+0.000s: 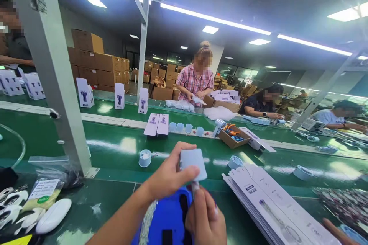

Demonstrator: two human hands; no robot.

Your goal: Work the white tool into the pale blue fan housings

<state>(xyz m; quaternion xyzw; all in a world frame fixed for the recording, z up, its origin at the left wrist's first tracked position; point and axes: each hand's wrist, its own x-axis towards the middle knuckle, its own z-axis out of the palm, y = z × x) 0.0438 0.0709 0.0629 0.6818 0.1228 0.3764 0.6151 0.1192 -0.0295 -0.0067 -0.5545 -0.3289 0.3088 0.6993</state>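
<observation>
While left hand (169, 176) grips pale blue block (194, 164) | right hand (205, 214) pinches its stem | blue tray (168, 218) beneath

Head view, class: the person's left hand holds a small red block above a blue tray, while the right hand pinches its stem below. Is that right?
Not quite. The block in the left hand is pale blue-grey, not red, as the head view shows. The rest stands: it sits above the blue tray, and the right hand pinches its stem.
</observation>
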